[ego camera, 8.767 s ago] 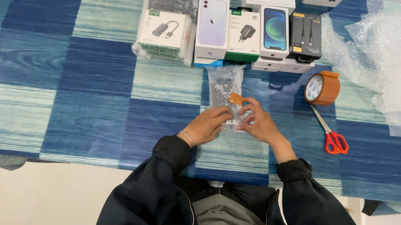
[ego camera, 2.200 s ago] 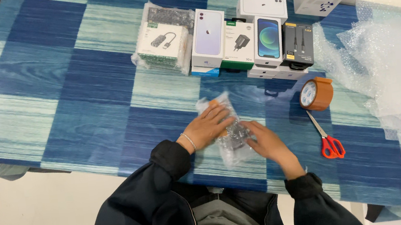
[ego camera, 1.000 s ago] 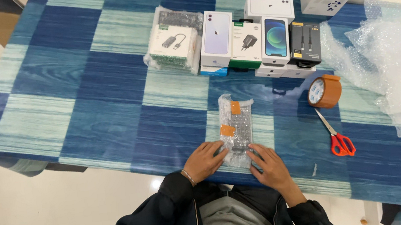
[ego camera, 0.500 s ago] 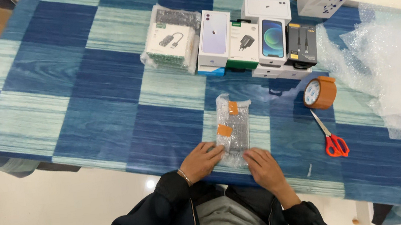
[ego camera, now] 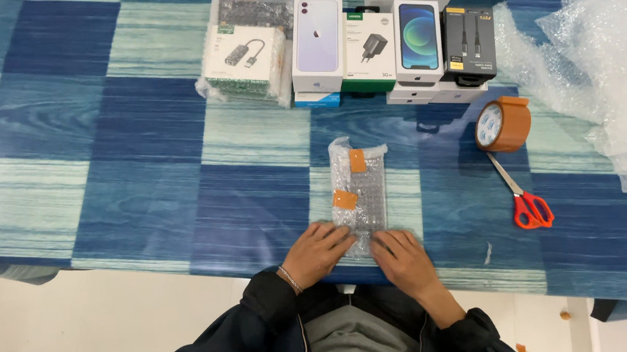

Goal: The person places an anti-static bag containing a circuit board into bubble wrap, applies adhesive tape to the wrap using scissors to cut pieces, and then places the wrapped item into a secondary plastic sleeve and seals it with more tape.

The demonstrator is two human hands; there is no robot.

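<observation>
My left hand (ego camera: 320, 251) and right hand (ego camera: 404, 260) now press flat, fingers spread, on the taped bubble-wrap parcel (ego camera: 360, 191), which has settled lengthwise on the table (ego camera: 173, 184) since a second ago.

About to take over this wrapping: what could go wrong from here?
The bubble-wrapped parcel lies near the table edge under the left hand and right hand; a nudge could drop it. Only two small orange tape pieces hold the wrap, so it may unroll. The scissors lie close to the right arm.
</observation>
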